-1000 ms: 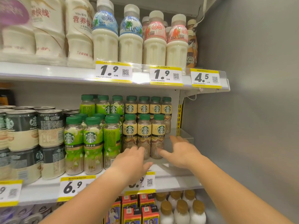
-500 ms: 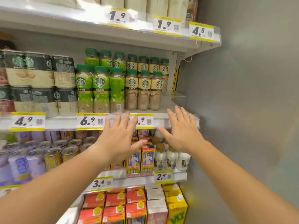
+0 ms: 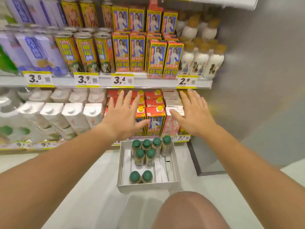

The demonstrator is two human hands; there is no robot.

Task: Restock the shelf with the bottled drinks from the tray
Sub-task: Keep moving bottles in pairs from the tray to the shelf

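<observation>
A white cardboard tray (image 3: 175, 161) sits on the floor against the foot of the shelving. Several green-capped bottled drinks (image 3: 145, 156) stand in it, most at the far end, two near the front (image 3: 140, 176). My left hand (image 3: 123, 113) hovers above and beyond the tray, fingers spread, holding nothing, in front of the red cartons. My right hand (image 3: 194, 111) is level with it to the right, also spread and empty. Both forearms reach forward from the lower corners of the view.
The lower shelves hold red cartons (image 3: 155, 111), white cartons (image 3: 72, 116), yellow cans (image 3: 85, 50) and white bottles with tan caps (image 3: 201, 60). Yellow price tags (image 3: 122, 80) line the shelf edges. A grey side panel (image 3: 257, 80) stands at the right. My knee (image 3: 189, 210) is below the tray.
The view has dropped from the upper shelves to the floor. Both empty hands have come down from the green-capped bottle shelf to just above the tray, which has come into sight.
</observation>
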